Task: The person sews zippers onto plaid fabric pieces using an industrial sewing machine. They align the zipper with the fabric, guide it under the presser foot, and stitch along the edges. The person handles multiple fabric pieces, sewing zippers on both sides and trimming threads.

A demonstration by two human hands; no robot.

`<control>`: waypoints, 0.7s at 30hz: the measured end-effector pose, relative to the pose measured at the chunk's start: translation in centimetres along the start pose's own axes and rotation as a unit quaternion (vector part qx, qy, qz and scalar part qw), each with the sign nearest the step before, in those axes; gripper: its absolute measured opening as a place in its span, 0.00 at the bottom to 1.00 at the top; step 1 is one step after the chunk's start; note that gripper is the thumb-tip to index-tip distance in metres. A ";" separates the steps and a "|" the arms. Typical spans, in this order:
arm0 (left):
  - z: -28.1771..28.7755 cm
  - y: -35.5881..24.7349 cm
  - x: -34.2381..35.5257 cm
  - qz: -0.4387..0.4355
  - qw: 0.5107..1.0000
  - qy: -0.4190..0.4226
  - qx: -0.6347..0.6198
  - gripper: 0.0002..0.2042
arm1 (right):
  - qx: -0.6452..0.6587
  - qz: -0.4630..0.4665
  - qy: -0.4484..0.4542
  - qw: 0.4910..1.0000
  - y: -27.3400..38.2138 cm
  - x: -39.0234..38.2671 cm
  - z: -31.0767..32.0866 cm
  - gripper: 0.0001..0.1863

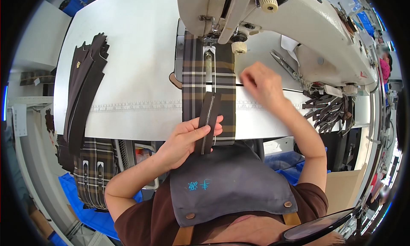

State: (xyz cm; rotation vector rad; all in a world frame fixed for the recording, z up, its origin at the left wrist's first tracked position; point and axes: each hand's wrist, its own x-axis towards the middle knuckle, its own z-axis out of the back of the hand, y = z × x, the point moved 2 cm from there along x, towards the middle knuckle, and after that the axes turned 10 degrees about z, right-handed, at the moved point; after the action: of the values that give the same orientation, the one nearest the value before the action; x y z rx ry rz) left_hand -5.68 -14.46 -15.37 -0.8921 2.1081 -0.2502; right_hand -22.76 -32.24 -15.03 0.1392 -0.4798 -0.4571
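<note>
Here's the left hand, its grip pinching the dark zipper strip, thumb pressed on top near the metal teeth, fingertips showing past the far edge. The strip slants over the near part of the plaid fabric; whether the two touch there, I can't tell. And the right hand, just beside the fabric's right edge, has its fingers curled inward; how tightly they meet, or on what, is hidden.

Handling, then: that strip should be light, the tape bendy, the tooth line stiffer and a little slick (metal teeth, after all). Flat along the tape edges looks the best hold, clear of the teeth. The plaid looks soft, likely to pucker if tugged, so flat fingers near its borders would suit.

Room now! Open white surface on the left, up to the stack of dark strips. It's tighter right: snips and a dark heap. The sewing machine hems in the far side; the surface's front edge runs close by the apron.
</note>
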 end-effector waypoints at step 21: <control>-2.7 -1.5 -1.1 0.013 0.996 0.088 0.016 0.15 | 0.196 0.173 -0.041 0.964 6.7 -0.9 1.3 0.27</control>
State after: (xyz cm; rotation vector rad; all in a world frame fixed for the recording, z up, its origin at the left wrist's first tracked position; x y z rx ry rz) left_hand -6.46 -15.10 -12.28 -0.8492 2.2693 -0.3607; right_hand -21.49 -25.84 -12.69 0.4127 -0.6589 -0.0194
